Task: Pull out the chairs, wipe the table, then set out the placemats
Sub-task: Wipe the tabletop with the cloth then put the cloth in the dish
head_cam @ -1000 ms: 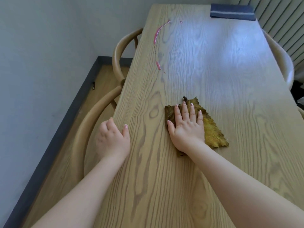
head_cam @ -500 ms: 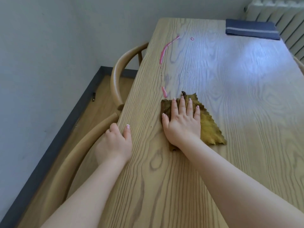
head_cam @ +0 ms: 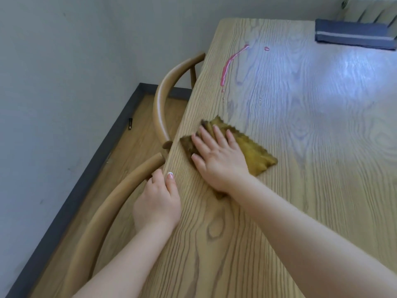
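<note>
A mustard-yellow cloth [head_cam: 255, 152] lies flat on the light wooden table [head_cam: 300, 190] near its left edge. My right hand [head_cam: 217, 160] presses down on the cloth with fingers spread. My left hand [head_cam: 156, 203] grips the table's left edge, thumb on top, fingers curled under. A pink streak of spilled liquid [head_cam: 231, 63] and a small pink drop [head_cam: 266, 48] lie farther up the table. Folded dark blue placemats [head_cam: 352, 36] with a pale stripe rest at the far right corner.
Two curved-back wooden chairs stand at the table's left side, the near chair [head_cam: 103, 214] by my left hand and the far chair [head_cam: 167, 93] beyond it. A grey wall with a dark baseboard [head_cam: 86, 168] runs along the left. A white radiator [head_cam: 369, 7] sits behind the placemats.
My right hand has slid the cloth forward and left along the table, over the lower pink smear, which no longer shows. My left hand has shifted forward along the table edge.
</note>
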